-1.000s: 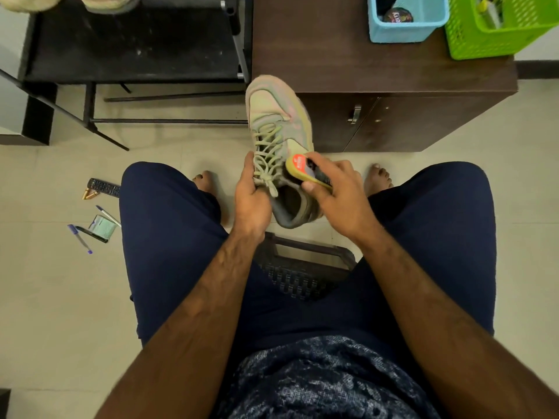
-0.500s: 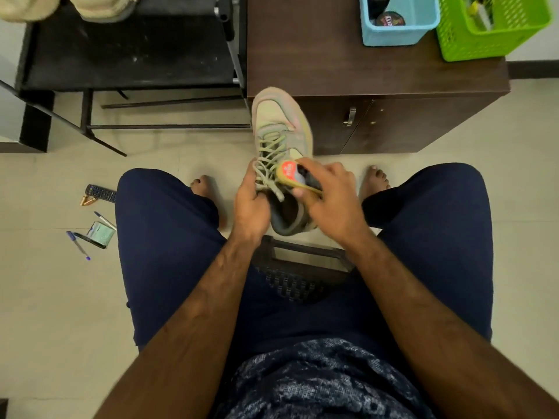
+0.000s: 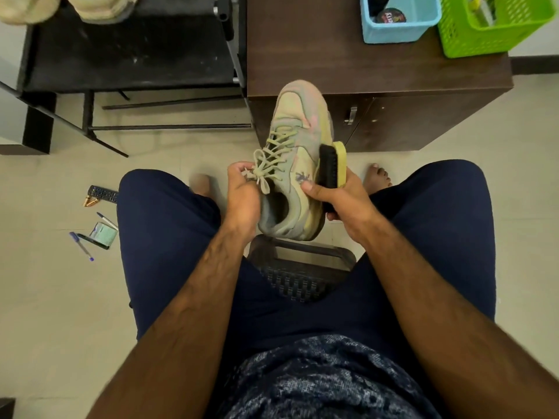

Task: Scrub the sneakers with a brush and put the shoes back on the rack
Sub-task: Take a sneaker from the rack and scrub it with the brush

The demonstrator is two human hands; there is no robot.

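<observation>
Ok, the pale beige-and-pink laced sneaker [image 3: 298, 164] sits at frame centre, in the air between the knees, above a black woven plastic stool [image 3: 302, 276]. Its long axis runs bottom-to-top: heel toward the person, toe toward the top of the frame, overlapping the dark brown wooden cabinet [image 3: 317, 55]. The left hand [image 3: 242, 195] grips its left side near the collar, fingers curled in at the laces. The right hand [image 3: 341, 201] is wrapped around a yellow-backed black-bristle brush [image 3: 332, 167], with the bristles facing the shoe's right side wall and touching it or just off it; I can't tell which. So the brush hand is the nearer one to that side panel, and my read is that the next stroke runs along the shoe's length, heel to toe. The black metal rack [image 3: 121, 55] is at upper left, well apart, with another pale shoe [image 3: 99, 7] on it. Writing: there's a small purple mark on the shoe's side, unreadable. The light blue plastic basket [image 3: 402, 31] at upper right holds a round tin with lettering too blurred to read. A lime green basket [image 3: 490, 34] sits beside it.
</observation>
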